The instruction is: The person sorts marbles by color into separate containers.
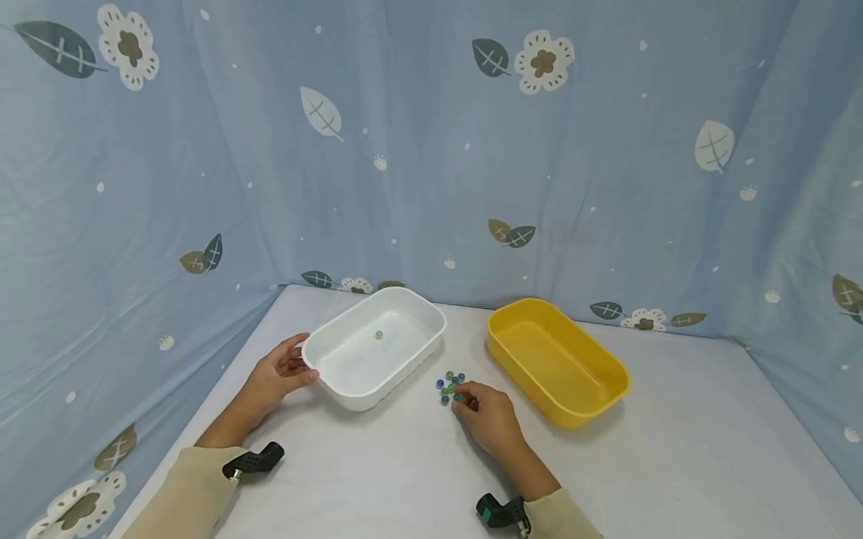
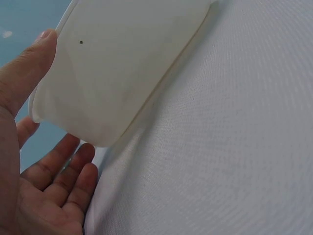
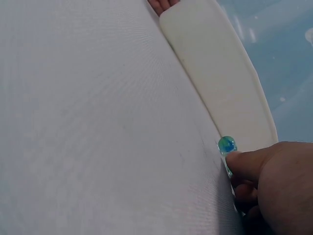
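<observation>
Several blue and green glass marbles (image 1: 450,388) adjoin the right hand (image 1: 491,418), grip unclear. The left hand (image 1: 270,379) clamps an oblong white tub (image 1: 353,363).

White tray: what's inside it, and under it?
Inside the white tray lies one pale green marble. Anything under the tray is covered by its base and can't be seen.

Flower-printed blue curtain (image 1: 424,160), white tabletop (image 1: 696,463)
</observation>
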{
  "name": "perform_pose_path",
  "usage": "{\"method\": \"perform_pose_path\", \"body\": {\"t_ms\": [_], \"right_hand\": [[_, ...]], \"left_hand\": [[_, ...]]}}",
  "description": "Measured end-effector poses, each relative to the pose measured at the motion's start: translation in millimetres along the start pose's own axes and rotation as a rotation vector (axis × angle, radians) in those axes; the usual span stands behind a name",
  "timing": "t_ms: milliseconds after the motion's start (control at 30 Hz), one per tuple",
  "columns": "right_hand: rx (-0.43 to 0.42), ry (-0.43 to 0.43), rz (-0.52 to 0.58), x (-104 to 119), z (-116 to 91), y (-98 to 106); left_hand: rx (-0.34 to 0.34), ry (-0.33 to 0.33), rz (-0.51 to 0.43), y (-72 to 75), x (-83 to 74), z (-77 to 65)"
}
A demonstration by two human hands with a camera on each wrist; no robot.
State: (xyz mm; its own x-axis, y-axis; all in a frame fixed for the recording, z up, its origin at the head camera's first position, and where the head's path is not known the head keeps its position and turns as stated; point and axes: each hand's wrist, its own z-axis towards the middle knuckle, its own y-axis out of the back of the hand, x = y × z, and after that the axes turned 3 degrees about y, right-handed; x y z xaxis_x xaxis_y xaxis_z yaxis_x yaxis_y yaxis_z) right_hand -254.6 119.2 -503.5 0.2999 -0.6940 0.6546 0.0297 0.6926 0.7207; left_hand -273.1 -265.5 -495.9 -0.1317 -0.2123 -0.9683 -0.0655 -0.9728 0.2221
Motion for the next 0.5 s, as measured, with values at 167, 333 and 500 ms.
{"method": "perform_pose_path", "body": {"t_ms": [167, 333, 500], "right_hand": [[-0.003, 0.022, -0.033, 0.6, -0.5, -1.0], [-0.005, 0.037, -0.045, 0.1, -0.8, -1.3], [0.008, 0.024, -0.023, 1.0, 1.4, 1.0]], "left_hand": [[0.004, 0.002, -0.001, -0.2, -0.6, -0.5], [-0.004, 0.006, 0.014, 0.4, -0.4, -0.6], [-0.001, -0.004, 0.010, 0.3, 0.7, -0.4]]}}
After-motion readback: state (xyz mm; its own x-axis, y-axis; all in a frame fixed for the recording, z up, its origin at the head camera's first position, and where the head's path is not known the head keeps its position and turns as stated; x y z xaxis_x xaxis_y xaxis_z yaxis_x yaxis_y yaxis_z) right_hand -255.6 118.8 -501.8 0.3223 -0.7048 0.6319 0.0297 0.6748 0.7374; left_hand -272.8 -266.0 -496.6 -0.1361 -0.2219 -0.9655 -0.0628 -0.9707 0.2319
